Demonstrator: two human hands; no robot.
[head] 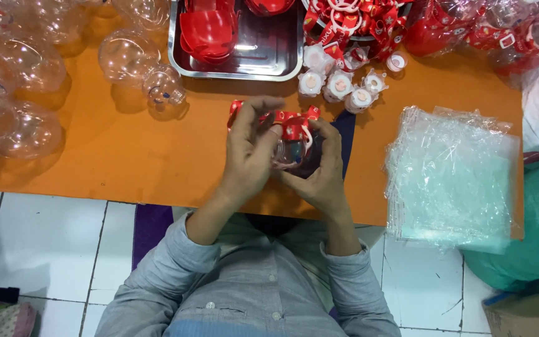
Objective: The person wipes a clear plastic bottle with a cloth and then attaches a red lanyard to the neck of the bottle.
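Seen from above, a person in a grey shirt sits at an orange table (126,156) that fills the upper half of the view.

At 3 o'clock lies a stack of clear plastic bags (450,175). At 9 to 11 o'clock sit many clear round bottles (26,68). At 12 o'clock a steel tray (269,56) holds red plastic parts (207,28). At 1 o'clock is a heap of red printed straps (357,19), and just below it a cluster of small white caps (338,84).

At the centre, both hands close around one clear bottle (291,153) with a red strap (294,122) at its top. The left hand (251,150) curls over the bottle, fingers bent. The right hand (322,168) cups it from the other side and appears to pinch the strap's white loop.

The step in hand looks like fitting the strap onto the bottle's neck. The next move probably calls for holding the bottle steady while the loop is seated fully around the neck.

The bottle's neck and most of its body are hidden by the fingers, so whether a cap is on cannot be told. The tray, strap heap and bottles are cut off at the frame edges.
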